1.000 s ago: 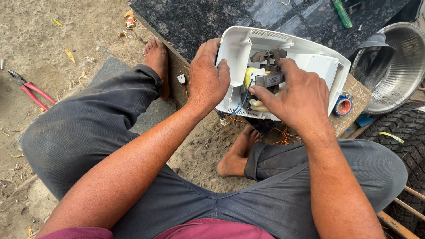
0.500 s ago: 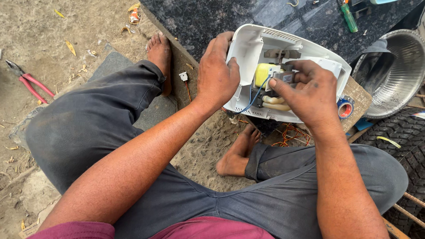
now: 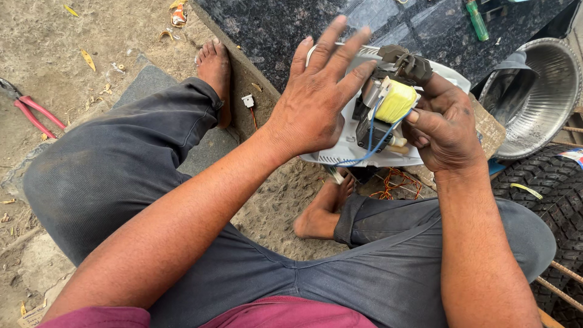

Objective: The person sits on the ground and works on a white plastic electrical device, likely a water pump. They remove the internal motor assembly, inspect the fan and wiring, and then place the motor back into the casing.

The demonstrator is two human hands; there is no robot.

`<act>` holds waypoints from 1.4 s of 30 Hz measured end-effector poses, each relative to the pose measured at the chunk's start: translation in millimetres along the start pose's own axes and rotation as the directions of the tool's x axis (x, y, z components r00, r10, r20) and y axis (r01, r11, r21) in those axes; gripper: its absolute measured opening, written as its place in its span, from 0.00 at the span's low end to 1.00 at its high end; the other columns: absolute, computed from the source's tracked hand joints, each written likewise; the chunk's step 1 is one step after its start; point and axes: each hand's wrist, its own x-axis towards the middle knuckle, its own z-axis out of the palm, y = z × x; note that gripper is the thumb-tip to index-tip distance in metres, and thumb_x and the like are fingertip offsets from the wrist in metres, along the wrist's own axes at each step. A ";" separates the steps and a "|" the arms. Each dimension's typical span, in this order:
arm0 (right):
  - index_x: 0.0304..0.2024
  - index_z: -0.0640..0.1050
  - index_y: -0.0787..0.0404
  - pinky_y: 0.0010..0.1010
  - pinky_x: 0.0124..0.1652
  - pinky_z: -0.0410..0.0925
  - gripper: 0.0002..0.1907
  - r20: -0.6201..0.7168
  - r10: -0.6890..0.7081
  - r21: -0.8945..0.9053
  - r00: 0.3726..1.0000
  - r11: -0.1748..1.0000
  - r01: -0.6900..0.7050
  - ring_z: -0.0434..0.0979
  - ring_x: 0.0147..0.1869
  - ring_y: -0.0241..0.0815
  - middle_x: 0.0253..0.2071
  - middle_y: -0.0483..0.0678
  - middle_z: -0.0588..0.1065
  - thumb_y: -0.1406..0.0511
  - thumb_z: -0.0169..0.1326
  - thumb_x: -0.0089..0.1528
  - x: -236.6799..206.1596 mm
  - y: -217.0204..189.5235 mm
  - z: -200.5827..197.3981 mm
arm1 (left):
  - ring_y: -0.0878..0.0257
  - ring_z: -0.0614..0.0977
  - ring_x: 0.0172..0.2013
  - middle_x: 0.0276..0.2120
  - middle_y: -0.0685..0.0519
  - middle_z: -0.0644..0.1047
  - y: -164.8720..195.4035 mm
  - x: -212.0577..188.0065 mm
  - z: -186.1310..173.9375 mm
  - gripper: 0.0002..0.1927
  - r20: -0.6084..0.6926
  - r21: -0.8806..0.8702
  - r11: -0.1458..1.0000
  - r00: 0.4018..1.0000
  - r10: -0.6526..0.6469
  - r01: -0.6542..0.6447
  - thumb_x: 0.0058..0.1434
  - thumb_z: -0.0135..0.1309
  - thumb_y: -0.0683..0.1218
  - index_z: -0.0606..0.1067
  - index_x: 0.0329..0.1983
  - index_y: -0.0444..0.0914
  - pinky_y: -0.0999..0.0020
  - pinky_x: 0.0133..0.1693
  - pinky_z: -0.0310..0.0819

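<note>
My right hand (image 3: 446, 124) grips a small electric motor (image 3: 388, 106) with a yellow-taped coil and blue wires, lifted out above a white plastic appliance housing (image 3: 349, 149). The housing rests on a wooden board in front of my knees. My left hand (image 3: 316, 97) hovers over the housing's left side with its fingers spread, holding nothing, just beside the motor.
A dark stone slab (image 3: 340, 24) lies beyond the housing with a green screwdriver (image 3: 477, 19) on it. A steel bowl (image 3: 537, 94) sits at the right above a tyre (image 3: 546, 182). Red-handled pliers (image 3: 33, 112) lie on the sand at the left. Orange wire (image 3: 395, 182) lies under the housing.
My right hand has lifted the motor up out of the housing. My left hand let go of the housing's edge and spread its fingers.
</note>
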 end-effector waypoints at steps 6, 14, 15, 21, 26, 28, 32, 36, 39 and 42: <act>0.68 0.69 0.76 0.13 0.25 0.62 0.39 0.038 0.031 0.030 0.999 0.999 -0.033 0.68 0.27 0.25 0.43 0.51 0.78 0.66 0.65 0.57 0.1 2.4 -7.6 | 0.47 0.50 0.76 0.75 0.45 0.57 -4.1 6.6 -7.5 0.51 0.068 -0.156 0.986 0.995 0.077 -0.065 0.46 0.68 0.52 0.62 0.73 0.37 0.30 0.70 0.40; 0.68 0.69 0.75 0.15 0.24 0.59 0.38 0.105 0.109 0.013 0.989 0.994 -0.111 0.63 0.24 0.26 0.39 0.47 0.76 0.66 0.63 0.58 -1.3 -0.7 -4.3 | 0.51 0.59 0.75 0.68 0.51 0.69 -8.3 1.3 6.3 0.44 0.011 -0.157 0.986 0.999 0.052 -0.050 0.43 0.72 0.53 0.69 0.64 0.42 0.35 0.68 0.48; 0.67 0.69 0.76 0.16 0.24 0.59 0.36 0.078 0.124 -0.029 0.989 0.992 -0.122 0.62 0.23 0.26 0.35 0.45 0.74 0.66 0.61 0.58 -2.1 -2.4 -2.4 | 0.50 0.60 0.75 0.67 0.51 0.70 -9.4 0.1 7.9 0.43 -0.021 -0.196 0.979 0.998 0.052 -0.056 0.45 0.72 0.53 0.69 0.64 0.41 0.37 0.68 0.50; 0.63 0.75 0.77 0.21 0.23 0.59 0.29 -0.043 0.166 -0.334 0.985 0.927 -0.171 0.60 0.20 0.27 0.19 0.39 0.65 0.66 0.53 0.61 -5.3 -17.4 5.0 | 0.48 0.62 0.74 0.62 0.47 0.72 -15.7 -6.9 14.7 0.39 -0.086 -0.348 0.935 0.995 0.039 -0.067 0.48 0.71 0.53 0.68 0.62 0.39 0.43 0.67 0.54; 0.64 0.74 0.75 0.23 0.25 0.64 0.33 0.020 0.158 -0.318 0.987 0.937 -0.144 0.65 0.22 0.29 0.18 0.39 0.66 0.64 0.53 0.58 -4.3 -21.1 6.9 | 0.47 0.61 0.73 0.62 0.45 0.71 -15.7 -7.9 16.9 0.40 -0.079 -0.291 0.953 0.994 0.069 -0.089 0.48 0.71 0.53 0.67 0.62 0.39 0.42 0.64 0.54; 0.64 0.74 0.75 0.22 0.26 0.64 0.33 -0.026 0.163 -0.308 0.986 0.937 -0.163 0.66 0.26 0.29 0.26 0.41 0.72 0.62 0.57 0.59 -4.9 -21.5 9.2 | 0.47 0.61 0.74 0.62 0.44 0.71 -14.9 -7.1 16.1 0.40 -0.075 -0.286 0.954 0.995 0.068 -0.087 0.48 0.70 0.53 0.67 0.62 0.39 0.42 0.65 0.54; 0.63 0.79 0.71 0.25 0.35 0.67 0.33 -0.092 -0.065 -0.818 0.994 0.573 -0.038 0.72 0.37 0.34 0.39 0.49 0.79 0.58 0.69 0.61 -8.1 -22.1 21.3 | 0.46 0.60 0.74 0.63 0.43 0.70 -10.5 -6.0 12.9 0.40 -0.095 -0.264 0.960 0.993 0.066 -0.089 0.51 0.71 0.54 0.66 0.62 0.38 0.41 0.65 0.54; 0.57 0.76 0.72 0.28 0.40 0.72 0.37 -0.106 -0.263 -0.959 0.959 0.284 -0.028 0.82 0.46 0.38 0.43 0.56 0.81 0.55 0.76 0.56 -17.9 -22.0 42.1 | 0.44 0.61 0.72 0.61 0.42 0.70 -5.4 -3.7 10.5 0.41 -0.068 -0.232 0.970 0.996 0.065 -0.079 0.46 0.69 0.53 0.66 0.61 0.36 0.39 0.65 0.53; 0.56 0.76 0.74 0.30 0.45 0.75 0.37 -0.100 -0.304 -0.953 0.948 0.305 -0.003 0.83 0.48 0.40 0.44 0.58 0.81 0.55 0.76 0.57 -19.6 -16.6 54.4 | 0.44 0.61 0.72 0.61 0.42 0.70 -1.8 -3.3 8.5 0.41 -0.089 -0.219 0.972 0.994 0.062 -0.080 0.47 0.69 0.54 0.66 0.61 0.36 0.40 0.66 0.53; 0.56 0.77 0.72 0.28 0.46 0.76 0.30 -0.182 -0.164 -0.784 0.970 0.620 -0.042 0.83 0.47 0.38 0.45 0.54 0.81 0.57 0.70 0.59 -15.5 -16.5 50.0 | 0.46 0.62 0.73 0.61 0.46 0.71 -4.3 -0.1 5.3 0.39 -0.085 -0.237 0.967 0.993 0.078 -0.096 0.51 0.72 0.56 0.67 0.61 0.38 0.42 0.67 0.53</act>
